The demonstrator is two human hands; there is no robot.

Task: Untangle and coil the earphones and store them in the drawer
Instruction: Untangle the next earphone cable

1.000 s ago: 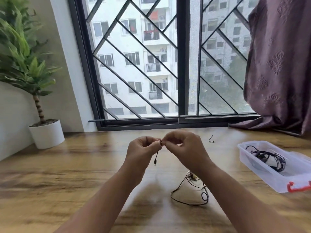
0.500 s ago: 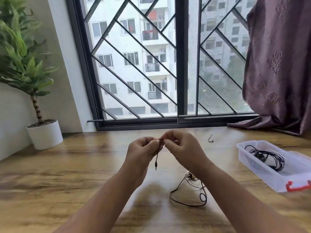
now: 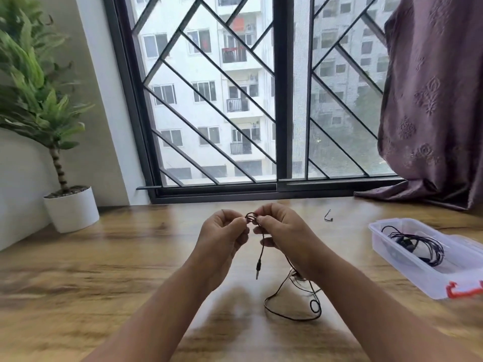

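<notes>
Black wired earphones (image 3: 290,308) lie partly on the wooden table, their cable rising to both hands. My left hand (image 3: 222,237) and my right hand (image 3: 283,231) pinch a small knot of the cable between their fingertips above the table. The jack plug (image 3: 258,267) dangles below the knot. A clear plastic drawer box (image 3: 407,267) with a red latch sits at the right, holding another coiled black earphone set (image 3: 415,244).
A white potted plant (image 3: 70,209) stands at the back left. A small black twist tie (image 3: 328,216) lies near the window sill. A purple curtain (image 3: 433,100) hangs at the right, its hem resting on the table's far edge.
The hands have stayed together at the knot. The jack end now hangs lower and more cable shows between the fingers. The view has shifted slightly.
</notes>
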